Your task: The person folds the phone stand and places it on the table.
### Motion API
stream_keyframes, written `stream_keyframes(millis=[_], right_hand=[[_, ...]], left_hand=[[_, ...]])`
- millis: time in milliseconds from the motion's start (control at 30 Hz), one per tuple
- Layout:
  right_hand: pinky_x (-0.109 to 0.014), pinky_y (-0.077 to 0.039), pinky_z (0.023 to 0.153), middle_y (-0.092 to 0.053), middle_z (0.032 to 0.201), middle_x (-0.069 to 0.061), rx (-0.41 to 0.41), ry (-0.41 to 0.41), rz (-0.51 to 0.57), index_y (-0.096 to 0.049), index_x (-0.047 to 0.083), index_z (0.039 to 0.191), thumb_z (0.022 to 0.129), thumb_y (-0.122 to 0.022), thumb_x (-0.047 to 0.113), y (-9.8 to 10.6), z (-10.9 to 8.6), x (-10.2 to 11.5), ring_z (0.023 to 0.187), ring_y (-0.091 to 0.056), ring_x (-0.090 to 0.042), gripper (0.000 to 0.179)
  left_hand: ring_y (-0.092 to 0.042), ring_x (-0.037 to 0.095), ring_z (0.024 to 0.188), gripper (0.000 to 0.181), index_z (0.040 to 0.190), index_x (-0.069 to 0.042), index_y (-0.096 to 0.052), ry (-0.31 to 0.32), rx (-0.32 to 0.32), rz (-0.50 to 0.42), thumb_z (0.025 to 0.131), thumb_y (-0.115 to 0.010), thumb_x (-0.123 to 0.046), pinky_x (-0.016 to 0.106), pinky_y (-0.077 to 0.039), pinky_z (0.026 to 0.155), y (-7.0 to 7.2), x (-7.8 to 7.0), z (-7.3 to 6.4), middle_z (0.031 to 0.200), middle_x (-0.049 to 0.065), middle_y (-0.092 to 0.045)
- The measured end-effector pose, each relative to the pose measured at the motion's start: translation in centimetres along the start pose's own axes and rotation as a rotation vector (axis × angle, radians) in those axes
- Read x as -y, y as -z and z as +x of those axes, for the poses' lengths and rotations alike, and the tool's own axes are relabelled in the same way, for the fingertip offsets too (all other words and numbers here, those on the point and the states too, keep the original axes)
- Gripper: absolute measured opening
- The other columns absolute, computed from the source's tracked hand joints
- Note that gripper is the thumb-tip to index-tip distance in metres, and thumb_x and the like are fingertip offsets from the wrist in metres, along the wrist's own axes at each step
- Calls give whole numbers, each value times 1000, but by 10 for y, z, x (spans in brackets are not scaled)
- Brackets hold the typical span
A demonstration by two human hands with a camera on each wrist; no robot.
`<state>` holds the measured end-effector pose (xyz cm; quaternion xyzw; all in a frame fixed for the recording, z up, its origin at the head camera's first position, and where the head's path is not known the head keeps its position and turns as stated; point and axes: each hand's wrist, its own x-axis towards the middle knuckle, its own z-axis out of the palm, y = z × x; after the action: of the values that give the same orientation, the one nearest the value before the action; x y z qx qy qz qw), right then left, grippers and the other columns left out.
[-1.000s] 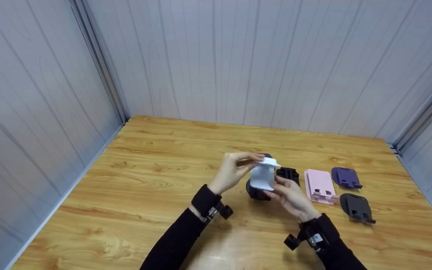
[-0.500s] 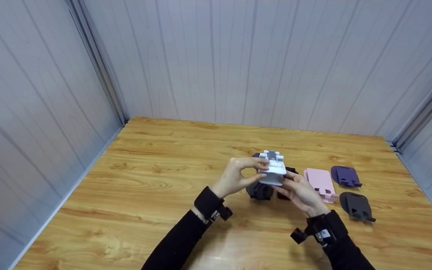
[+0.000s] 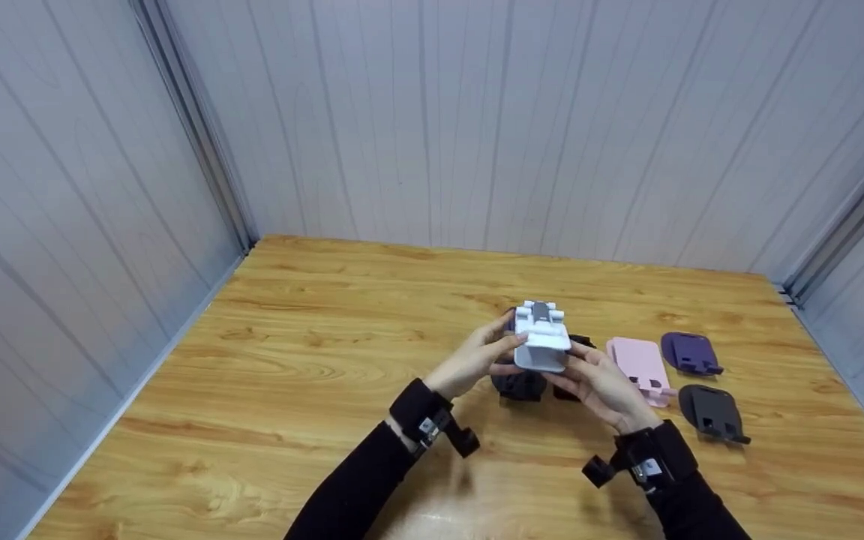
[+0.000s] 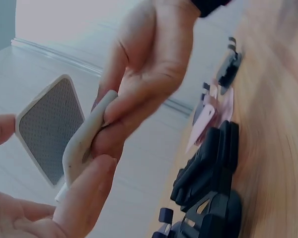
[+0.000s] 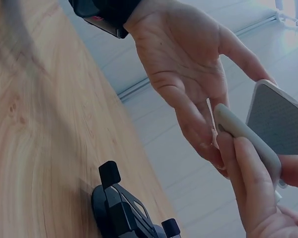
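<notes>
In the head view a white folding phone stand (image 3: 544, 341) is held up above the table between both hands. My left hand (image 3: 469, 363) grips its left side, thumb on the upper plate and fingers lower down. My right hand (image 3: 607, 390) pinches the right edge of the base. Seen in the left wrist view, the phone stand (image 4: 49, 131) shows a grey textured pad on its plate, and the left thumb touches that plate's corner. The right wrist view has the right fingers (image 5: 253, 183) curled against the rounded grey-white base.
Beneath the hands lie a black phone stand (image 3: 520, 385) and another black one (image 3: 583, 341), both partly covered. To the right are a pink stand (image 3: 634, 358), a purple stand (image 3: 691, 352) and a dark grey stand (image 3: 711, 411). Panelled walls (image 3: 462, 127) enclose the wooden table (image 3: 312, 360).
The phone stand has been turned so its hinge side now faces up and away. My left hand has shifted from the top of the stand to its left side; the right hand keeps its grip.
</notes>
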<state>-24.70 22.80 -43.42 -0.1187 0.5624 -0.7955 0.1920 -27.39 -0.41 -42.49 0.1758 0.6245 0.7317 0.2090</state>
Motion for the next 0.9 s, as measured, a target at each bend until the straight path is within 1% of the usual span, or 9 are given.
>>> stream_keyframes(millis=[67,167,300,333,433,500,567,633,900], right_hand=[[-28,-54,108,-71,125,-3,26,-15,59,-5,-18,161,117,-35,26,0,-1,2,117,-71,-13,69],[-28,-54,108,-72,126,-8,60,-31,110,2,-17,161,116,-26,44,-1,-2,5,118,-72,-14,80],[-26,-54,108,-71,128,-6,92,-31,79,8,-16,161,115,-26,50,-1,-4,7,120,-70,-12,88],[-27,-54,108,-71,128,-6,93,-26,80,4,-16,161,115,-29,47,-1,-4,7,120,-70,-12,85],[-29,-54,109,-72,128,-7,134,10,117,-28,-7,160,116,-40,36,1,-5,6,121,-70,-15,63],[-30,-54,110,-72,130,-8,185,40,144,-49,2,149,116,-44,28,3,-4,4,122,-70,-17,43],[-30,-53,110,-72,133,-8,227,60,163,-63,11,136,116,-44,22,5,-3,2,124,-69,-18,30],[-29,-54,109,-72,133,-6,247,71,162,-66,14,133,116,-43,20,6,-2,1,124,-69,-17,29],[-29,-54,109,-74,130,-4,194,49,143,-67,14,129,116,-44,19,5,-2,2,122,-70,-16,27]], left_hand=[[-64,35,125,69,167,7,-8,-1,13,-12,114,-46,-15,48,-52,113,1,1,0,155,32,-47],[-58,38,135,68,166,9,-8,-8,14,-29,113,-45,-15,47,-49,117,3,1,0,161,32,-40],[-47,40,147,66,164,11,-15,-16,4,-44,112,-48,-12,46,-43,122,3,0,0,168,30,-29],[-45,40,149,66,164,11,-16,-18,2,-48,111,-49,-11,46,-42,122,2,0,0,169,30,-28],[-44,40,150,64,163,11,-20,-20,0,-55,111,-50,-9,45,-41,123,2,0,0,170,30,-27],[-44,40,150,64,163,11,-20,-20,1,-60,111,-50,-9,44,-41,123,2,0,0,169,30,-29],[-44,40,150,64,164,11,-20,-21,4,-65,111,-50,-8,45,-41,123,2,0,0,168,30,-31],[-44,39,150,64,164,11,-20,-23,4,-71,111,-50,-8,46,-41,123,1,0,0,167,31,-32],[-47,40,147,63,163,11,-20,-25,-13,-80,110,-50,-6,44,-44,121,0,2,1,164,31,-36]])
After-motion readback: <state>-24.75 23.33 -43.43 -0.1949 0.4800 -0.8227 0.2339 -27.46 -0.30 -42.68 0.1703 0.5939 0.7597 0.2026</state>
